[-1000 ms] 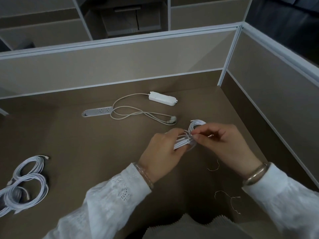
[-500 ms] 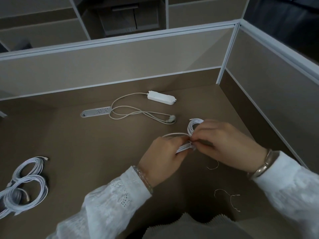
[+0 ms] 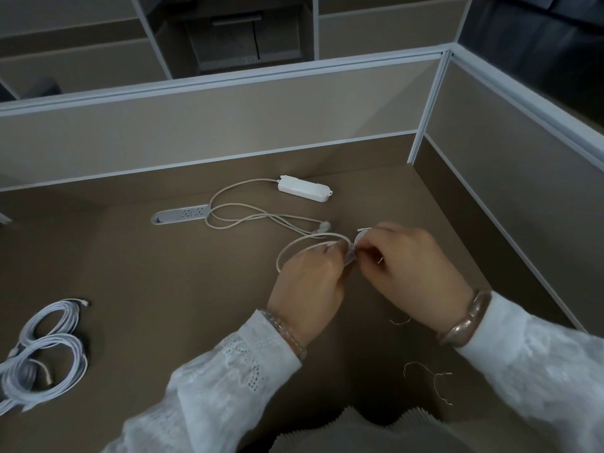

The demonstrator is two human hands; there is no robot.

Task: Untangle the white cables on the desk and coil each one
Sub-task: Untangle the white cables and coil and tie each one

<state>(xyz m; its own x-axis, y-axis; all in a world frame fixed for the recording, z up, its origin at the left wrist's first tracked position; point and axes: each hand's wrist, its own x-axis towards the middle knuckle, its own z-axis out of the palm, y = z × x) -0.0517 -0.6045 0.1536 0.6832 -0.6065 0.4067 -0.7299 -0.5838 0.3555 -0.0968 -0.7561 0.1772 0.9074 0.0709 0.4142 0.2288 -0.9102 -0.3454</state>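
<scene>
Looking down from your head camera, you have the white cable bundle [image 3: 350,256] pinched between both hands, just above the desk [image 3: 163,282] to the right of centre. Your left hand [image 3: 310,282] grips the bundle from the near-left side, fingers curled round it; your right hand [image 3: 408,256] pinches it from the right, fingertips together on the strands. The bundle's long axis runs roughly from near-left to far-right, and one loose loop [image 3: 294,248] arcs out leftward past your left knuckles. Both hands are equally close, meeting at the bundle's waist. Just beyond lies the power strip cord [image 3: 248,220], whose plug end sits near that loop, so it could snag. The finished coils [image 3: 42,364] rest well apart at far left.
</scene>
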